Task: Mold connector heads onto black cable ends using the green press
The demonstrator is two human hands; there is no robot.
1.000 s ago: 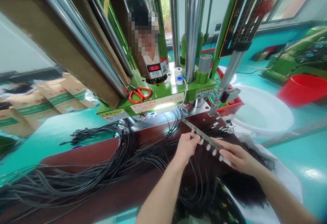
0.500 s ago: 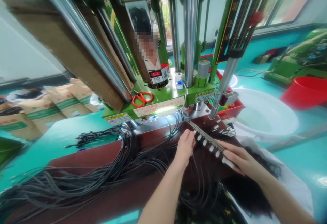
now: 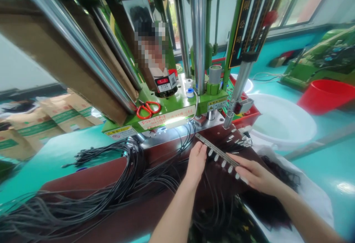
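Fingers of the right hand [image 3: 254, 172] close around the near end of a slim metal bar [image 3: 217, 149], slanted over a brown tabletop [image 3: 94, 173], pale connectors [image 3: 223, 164] lining one edge. The left hand [image 3: 196, 159] bends its fingers beside the far end, their grip hidden.

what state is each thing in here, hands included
Metal bar, held at a slant
White connectors, lined up along the bar
Left hand, curled at the bar's edge
Right hand, closed on the bar's near end
Black cables, loosely bunched
Red-handled scissors, lying down, blades hard to make out
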